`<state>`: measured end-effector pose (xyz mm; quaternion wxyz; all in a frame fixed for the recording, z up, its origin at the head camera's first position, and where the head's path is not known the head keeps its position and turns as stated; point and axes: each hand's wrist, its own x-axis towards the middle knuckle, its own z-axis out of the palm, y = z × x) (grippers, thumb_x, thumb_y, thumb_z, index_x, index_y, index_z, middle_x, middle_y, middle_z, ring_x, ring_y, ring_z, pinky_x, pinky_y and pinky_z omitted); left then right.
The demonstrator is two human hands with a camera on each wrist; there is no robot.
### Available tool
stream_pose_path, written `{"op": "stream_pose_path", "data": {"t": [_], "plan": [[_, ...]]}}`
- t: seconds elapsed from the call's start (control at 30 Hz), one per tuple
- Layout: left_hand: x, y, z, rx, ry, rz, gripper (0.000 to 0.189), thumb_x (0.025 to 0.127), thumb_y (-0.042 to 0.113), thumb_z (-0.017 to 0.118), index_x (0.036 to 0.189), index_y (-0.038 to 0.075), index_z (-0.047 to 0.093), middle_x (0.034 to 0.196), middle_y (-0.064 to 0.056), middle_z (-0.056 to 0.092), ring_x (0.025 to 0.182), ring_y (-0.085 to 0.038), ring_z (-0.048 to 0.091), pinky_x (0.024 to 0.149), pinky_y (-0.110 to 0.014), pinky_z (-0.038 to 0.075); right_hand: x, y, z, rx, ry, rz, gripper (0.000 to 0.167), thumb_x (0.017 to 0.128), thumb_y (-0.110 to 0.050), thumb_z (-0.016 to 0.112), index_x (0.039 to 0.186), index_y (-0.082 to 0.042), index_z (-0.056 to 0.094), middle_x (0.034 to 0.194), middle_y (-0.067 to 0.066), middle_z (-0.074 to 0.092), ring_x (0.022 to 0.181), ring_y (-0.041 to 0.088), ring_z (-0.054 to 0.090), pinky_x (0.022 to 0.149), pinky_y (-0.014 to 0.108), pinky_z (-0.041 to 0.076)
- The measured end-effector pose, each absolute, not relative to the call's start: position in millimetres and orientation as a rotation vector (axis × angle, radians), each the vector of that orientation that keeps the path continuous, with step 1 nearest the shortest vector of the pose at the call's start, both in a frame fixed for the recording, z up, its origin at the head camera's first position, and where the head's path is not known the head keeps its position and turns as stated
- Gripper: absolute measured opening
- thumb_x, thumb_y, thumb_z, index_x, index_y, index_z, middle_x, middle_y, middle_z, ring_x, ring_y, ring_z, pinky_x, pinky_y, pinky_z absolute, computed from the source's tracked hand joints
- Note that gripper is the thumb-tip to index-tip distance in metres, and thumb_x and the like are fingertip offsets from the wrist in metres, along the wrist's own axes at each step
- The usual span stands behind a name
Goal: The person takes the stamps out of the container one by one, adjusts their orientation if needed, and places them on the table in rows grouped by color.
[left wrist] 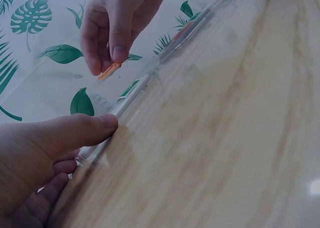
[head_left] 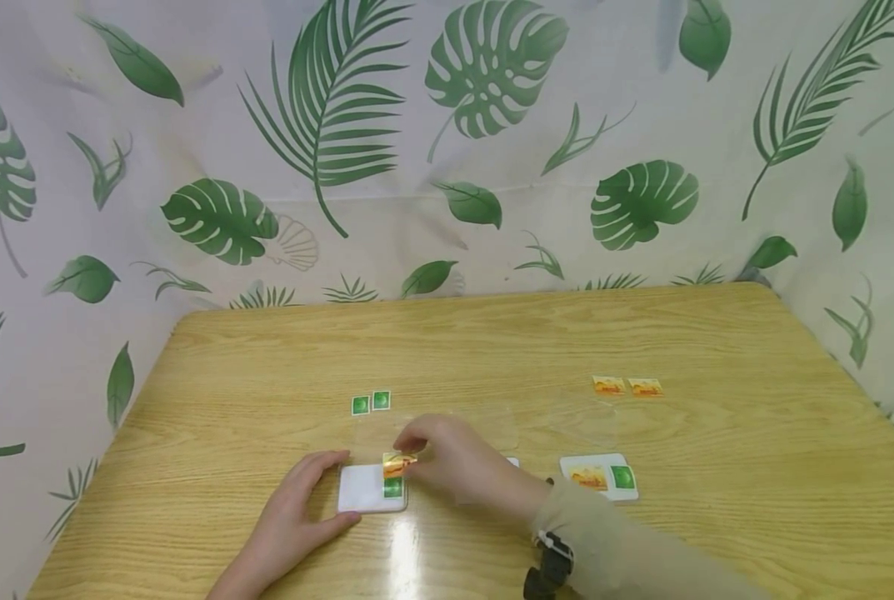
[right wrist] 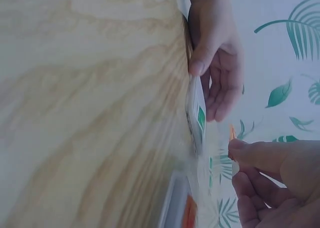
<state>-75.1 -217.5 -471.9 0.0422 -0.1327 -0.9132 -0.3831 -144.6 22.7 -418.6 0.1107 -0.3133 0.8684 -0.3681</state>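
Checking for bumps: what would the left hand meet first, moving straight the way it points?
The white slab, whose edge the left hand touches. Beyond it, roughly in line, comes the right hand, apparently raised, though depth is hard to judge.

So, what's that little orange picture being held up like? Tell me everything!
The little orange picture is thin and four-sided, orange and yellow, and looks like shiny paper. The right grip pinches one side of it in the air, roughly level, above the flat white block without touching it. What it shows is too small to make out.
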Motion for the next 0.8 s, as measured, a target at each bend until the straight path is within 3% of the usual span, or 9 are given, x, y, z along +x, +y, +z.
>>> {"op": "stream_pose_path", "data": {"t": [0.2,0.8], "plan": [[-75,-217,-472,-0.385,-2.803,-1.169,0.067,0.072,0.029,0.084,0.13,0.014,0.054,0.128,0.003,0.055,0.122,-0.021,0.048,0.103,-0.049,0.038,-149,45,-412,-0.862,2.577,-1.106,0.024,0.081,-0.004,0.075,0.104,-0.006,0.068,0.102,0.003,0.067,0.095,0.018,0.061,0.084,0.035,0.052],[-75,-217,-471,-0.374,-2.821,-1.172,0.068,0.071,0.028,0.085,0.13,0.013,0.054,0.13,0.002,0.054,0.123,-0.022,0.047,0.104,-0.048,0.037,-180,120,-409,-0.617,2.715,-1.065,0.025,0.084,-0.006,0.071,0.108,-0.005,0.067,0.105,0.004,0.066,0.1,0.024,0.059,0.086,0.041,0.05]]}}
